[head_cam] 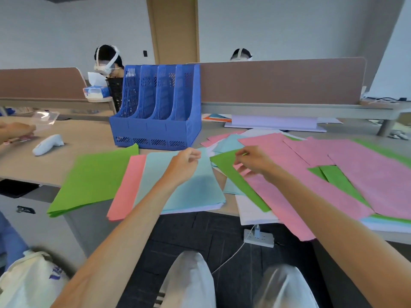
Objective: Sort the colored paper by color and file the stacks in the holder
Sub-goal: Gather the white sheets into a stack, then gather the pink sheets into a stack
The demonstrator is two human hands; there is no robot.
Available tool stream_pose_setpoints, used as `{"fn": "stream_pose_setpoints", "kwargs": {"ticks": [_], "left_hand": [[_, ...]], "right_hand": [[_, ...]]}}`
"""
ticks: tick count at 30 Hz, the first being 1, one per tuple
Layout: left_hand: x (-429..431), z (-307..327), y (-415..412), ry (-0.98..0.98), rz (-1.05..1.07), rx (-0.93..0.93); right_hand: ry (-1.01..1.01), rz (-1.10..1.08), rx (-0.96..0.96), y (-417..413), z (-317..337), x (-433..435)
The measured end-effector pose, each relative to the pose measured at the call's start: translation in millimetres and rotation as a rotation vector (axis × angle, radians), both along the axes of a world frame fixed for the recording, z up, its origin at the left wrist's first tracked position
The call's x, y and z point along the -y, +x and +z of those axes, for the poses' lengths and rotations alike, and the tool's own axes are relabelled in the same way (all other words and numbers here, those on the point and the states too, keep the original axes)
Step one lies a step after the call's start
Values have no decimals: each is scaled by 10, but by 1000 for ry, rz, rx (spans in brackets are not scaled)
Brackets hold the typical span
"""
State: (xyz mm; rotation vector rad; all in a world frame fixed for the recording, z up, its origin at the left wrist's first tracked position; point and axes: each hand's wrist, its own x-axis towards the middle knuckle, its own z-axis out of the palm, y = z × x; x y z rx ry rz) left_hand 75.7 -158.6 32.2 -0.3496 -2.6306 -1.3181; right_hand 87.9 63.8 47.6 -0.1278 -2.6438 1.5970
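Observation:
A blue file holder (155, 130) with several slots stands at the back of the desk. In front of it lie three sorted stacks: green (93, 178), salmon pink (126, 187) and light blue (191, 190). To the right spreads a mixed heap of pink sheets (333, 170) with green and blue ones underneath. My right hand (253, 162) pinches the edge of a green sheet (235, 178) lying across the heap. My left hand (185, 162) hovers over the light blue stack with its fingers loosely curled and nothing in it.
Another person's hand (15, 130) works at the far left near a white controller (47, 144). Behind a brown divider (282, 81) sit two people in headsets. More paper (275, 123) lies under the shelf. A power strip (259, 237) hangs below the desk edge.

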Motion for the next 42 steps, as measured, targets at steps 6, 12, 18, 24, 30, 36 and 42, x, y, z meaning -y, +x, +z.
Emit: {"fn": "stream_pose_setpoints", "kwargs": {"ticks": [6, 12, 18, 24, 30, 36, 42], "left_hand": [[543, -135, 76, -132, 200, 42], [426, -200, 198, -114, 179, 66], [-277, -170, 340, -138, 66, 45], [-1122, -115, 474, -51, -94, 133], [-1577, -135, 506, 180, -89, 355], [-1753, -48, 474, 673, 75, 494], [-1786, -60, 444, 790, -61, 665]], "right_hand": [[-98, 52, 108, -95, -145, 114], [-154, 2, 50, -66, -184, 6], [-136, -102, -106, 267, -261, -473], [175, -257, -135, 589, -321, -1228], [610, -265, 169, 712, -364, -1663], [725, -199, 103, 745, -417, -1750], [275, -244, -104, 602, -448, -1969]]}}
